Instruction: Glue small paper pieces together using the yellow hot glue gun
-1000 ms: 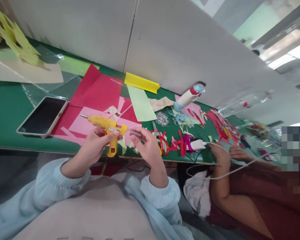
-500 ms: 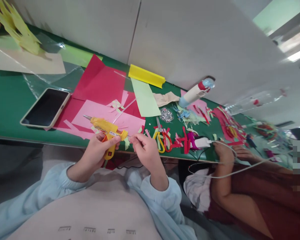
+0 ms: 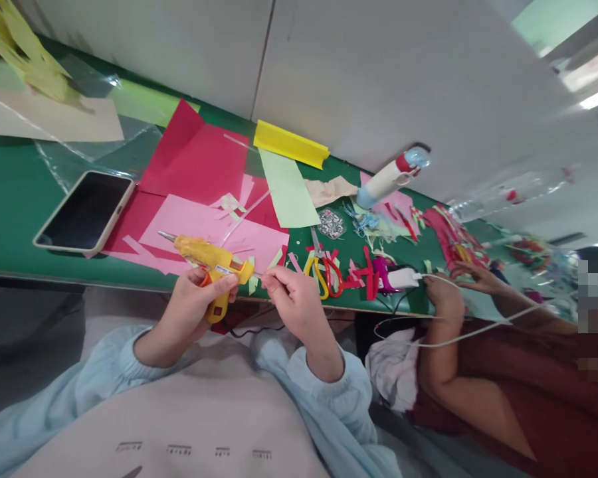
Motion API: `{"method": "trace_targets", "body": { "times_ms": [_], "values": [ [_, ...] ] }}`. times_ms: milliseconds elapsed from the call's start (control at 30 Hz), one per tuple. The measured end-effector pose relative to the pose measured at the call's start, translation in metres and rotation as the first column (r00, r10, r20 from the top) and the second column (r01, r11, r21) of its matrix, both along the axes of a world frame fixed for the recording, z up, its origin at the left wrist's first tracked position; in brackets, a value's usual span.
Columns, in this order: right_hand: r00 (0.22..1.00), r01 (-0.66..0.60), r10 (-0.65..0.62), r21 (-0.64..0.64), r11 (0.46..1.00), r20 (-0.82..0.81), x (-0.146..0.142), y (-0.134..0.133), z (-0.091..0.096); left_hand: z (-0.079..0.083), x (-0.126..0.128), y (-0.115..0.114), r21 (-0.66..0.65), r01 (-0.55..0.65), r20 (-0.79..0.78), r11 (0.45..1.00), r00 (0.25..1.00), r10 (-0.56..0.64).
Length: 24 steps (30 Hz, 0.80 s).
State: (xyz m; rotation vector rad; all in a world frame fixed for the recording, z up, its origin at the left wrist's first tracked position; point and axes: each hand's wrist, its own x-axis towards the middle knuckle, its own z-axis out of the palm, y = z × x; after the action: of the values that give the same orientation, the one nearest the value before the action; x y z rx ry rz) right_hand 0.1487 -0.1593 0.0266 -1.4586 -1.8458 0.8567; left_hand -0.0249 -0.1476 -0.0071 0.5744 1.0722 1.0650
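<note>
My left hand (image 3: 193,307) is wrapped round the handle of a yellow glue gun (image 3: 203,252), whose metal nozzle points left over the pink paper (image 3: 189,222). My right hand (image 3: 290,300) is closed in a pinch just behind the gun's back end, on a thin clear glue stick (image 3: 258,275) of which only a short bit shows. Both hands hover at the near edge of the green table (image 3: 10,199).
A phone (image 3: 84,211) lies left of the gun. Red paper (image 3: 199,159), a light green sheet (image 3: 289,189), a yellow strip (image 3: 289,143), scissors (image 3: 323,273) and paper scraps lie behind. On the right a co-worker's hand (image 3: 443,297) rests by a white cable plug (image 3: 403,279).
My right hand has closed in on the gun's back and much less of the glue stick shows. The co-worker's far hand has reached out over the table.
</note>
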Motion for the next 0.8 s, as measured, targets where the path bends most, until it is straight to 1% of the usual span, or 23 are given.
{"method": "trace_targets", "body": {
  "times_ms": [167, 267, 500, 800],
  "values": [
    [1.0, 0.013, -0.013, -0.005, 1.0, -0.017, -0.0035, -0.0045, 0.0004, -0.0002, -0.0022, -0.0019, -0.021, 0.005, -0.006, 1.0, 1.0, -0.005],
    [1.0, 0.005, -0.005, -0.004, 1.0, -0.001, -0.0038, -0.0057, 0.0006, 0.0001, -0.003, -0.0024, -0.035, 0.018, -0.011, 0.999, 1.0, -0.019],
    [1.0, 0.027, -0.027, 0.04, 0.999, 0.012, -0.008, -0.0091, -0.0036, -0.0012, -0.0067, -0.0018, 0.018, 0.028, -0.054, 0.999, 0.998, -0.027],
    [1.0, 0.0, -0.001, 0.025, 1.0, 0.022, -0.004, -0.0098, 0.0004, 0.0002, -0.0049, -0.0036, -0.011, -0.003, 0.027, 1.0, 1.0, 0.003]
  ]
}}
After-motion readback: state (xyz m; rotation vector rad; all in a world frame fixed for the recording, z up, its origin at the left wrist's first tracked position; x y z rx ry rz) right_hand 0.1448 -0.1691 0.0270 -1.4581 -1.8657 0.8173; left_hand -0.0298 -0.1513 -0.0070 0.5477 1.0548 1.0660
